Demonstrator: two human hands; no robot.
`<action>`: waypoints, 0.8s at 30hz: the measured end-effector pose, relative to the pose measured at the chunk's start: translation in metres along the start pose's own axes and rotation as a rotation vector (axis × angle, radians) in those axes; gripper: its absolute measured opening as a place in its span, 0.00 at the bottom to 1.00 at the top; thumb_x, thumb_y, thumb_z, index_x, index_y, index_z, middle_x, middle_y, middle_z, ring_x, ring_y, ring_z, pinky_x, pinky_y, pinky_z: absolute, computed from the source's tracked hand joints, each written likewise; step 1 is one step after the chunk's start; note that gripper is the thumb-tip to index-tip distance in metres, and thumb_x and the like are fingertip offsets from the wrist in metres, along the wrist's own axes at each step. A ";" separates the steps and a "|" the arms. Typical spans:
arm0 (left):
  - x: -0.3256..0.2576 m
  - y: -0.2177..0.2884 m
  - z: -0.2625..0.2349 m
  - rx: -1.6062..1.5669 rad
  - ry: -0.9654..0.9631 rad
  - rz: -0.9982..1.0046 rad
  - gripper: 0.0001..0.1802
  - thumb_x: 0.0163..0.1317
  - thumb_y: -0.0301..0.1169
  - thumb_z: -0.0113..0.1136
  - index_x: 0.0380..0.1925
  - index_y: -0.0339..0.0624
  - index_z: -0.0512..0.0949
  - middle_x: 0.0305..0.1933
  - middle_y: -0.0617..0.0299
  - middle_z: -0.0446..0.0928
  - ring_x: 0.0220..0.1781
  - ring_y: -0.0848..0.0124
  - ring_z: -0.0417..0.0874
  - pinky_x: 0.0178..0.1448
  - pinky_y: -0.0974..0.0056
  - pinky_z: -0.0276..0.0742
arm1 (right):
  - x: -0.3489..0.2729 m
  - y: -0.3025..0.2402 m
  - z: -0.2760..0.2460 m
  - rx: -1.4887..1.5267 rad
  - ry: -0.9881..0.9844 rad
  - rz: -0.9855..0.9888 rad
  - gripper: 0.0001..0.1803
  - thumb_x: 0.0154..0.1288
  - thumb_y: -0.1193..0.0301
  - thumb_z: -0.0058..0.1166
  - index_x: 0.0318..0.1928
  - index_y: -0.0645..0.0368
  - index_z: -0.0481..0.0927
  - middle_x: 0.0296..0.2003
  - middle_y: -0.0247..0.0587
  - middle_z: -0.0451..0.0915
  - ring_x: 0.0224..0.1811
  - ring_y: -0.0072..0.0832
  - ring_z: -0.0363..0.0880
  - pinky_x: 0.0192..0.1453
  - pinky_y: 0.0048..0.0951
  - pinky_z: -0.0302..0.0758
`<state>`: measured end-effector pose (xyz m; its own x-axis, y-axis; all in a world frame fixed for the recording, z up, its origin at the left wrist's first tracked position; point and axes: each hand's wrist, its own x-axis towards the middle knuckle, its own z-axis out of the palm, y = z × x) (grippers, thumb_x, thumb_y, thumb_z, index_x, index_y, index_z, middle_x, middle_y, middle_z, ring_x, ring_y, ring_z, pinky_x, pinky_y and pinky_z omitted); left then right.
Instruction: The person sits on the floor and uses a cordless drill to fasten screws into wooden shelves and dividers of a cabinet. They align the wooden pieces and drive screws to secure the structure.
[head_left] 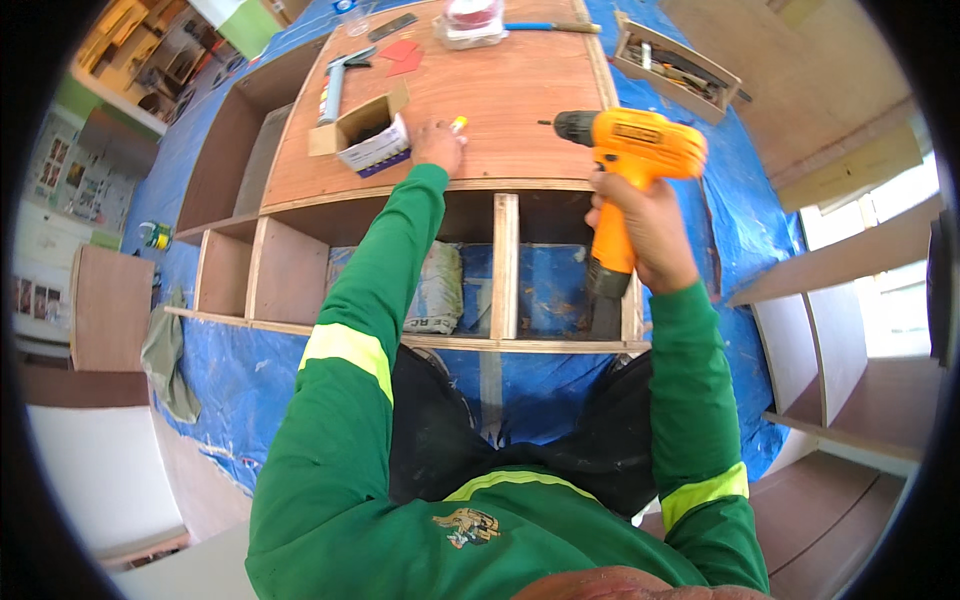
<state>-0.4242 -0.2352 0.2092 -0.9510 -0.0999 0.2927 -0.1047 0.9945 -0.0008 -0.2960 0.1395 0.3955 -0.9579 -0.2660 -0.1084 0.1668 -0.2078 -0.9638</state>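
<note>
At the cabinet (530,90) — left hand (438,147) half-curled, hold unclear — right hand (648,228) closed around orange drill (650,140)

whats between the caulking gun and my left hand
In the head view, an open cardboard box sits between the caulking gun and your left hand, on the plywood panel.

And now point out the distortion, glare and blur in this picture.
In the head view, the wooden cabinet's front edge bows; glare whites out the bright opening at far right; the left hand looks slightly soft, the orange drill clearer.
</note>
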 end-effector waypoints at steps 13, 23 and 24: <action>-0.102 0.082 -0.142 -0.822 -0.116 -0.024 0.14 0.83 0.37 0.49 0.52 0.35 0.74 0.45 0.46 0.81 0.48 0.50 0.83 0.58 0.51 0.77 | 0.133 0.081 -0.082 -1.690 -0.030 -0.277 0.37 0.50 0.58 0.83 0.57 0.57 0.76 0.57 0.48 0.84 0.61 0.50 0.85 0.62 0.64 0.76; -0.129 0.106 -0.200 -0.767 -0.079 0.290 0.17 0.83 0.41 0.50 0.50 0.36 0.74 0.42 0.38 0.80 0.49 0.38 0.82 0.52 0.45 0.77 | 0.105 0.032 -0.059 -1.224 -0.240 -0.490 0.34 0.70 0.60 0.70 0.69 0.61 0.72 0.60 0.56 0.80 0.64 0.49 0.81 0.68 0.50 0.77; -0.131 0.109 -0.203 -0.771 -0.138 0.311 0.17 0.83 0.41 0.49 0.50 0.36 0.74 0.42 0.38 0.80 0.49 0.38 0.82 0.52 0.45 0.77 | 0.079 0.012 -0.049 -1.073 -0.350 -0.477 0.33 0.72 0.61 0.69 0.69 0.63 0.72 0.59 0.55 0.81 0.62 0.46 0.82 0.67 0.45 0.78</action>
<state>-0.2523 -0.1075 0.3652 -0.9360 0.2291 0.2671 0.3480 0.7154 0.6058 -0.3806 0.1621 0.3633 -0.7280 -0.6487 0.2219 -0.6193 0.4834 -0.6187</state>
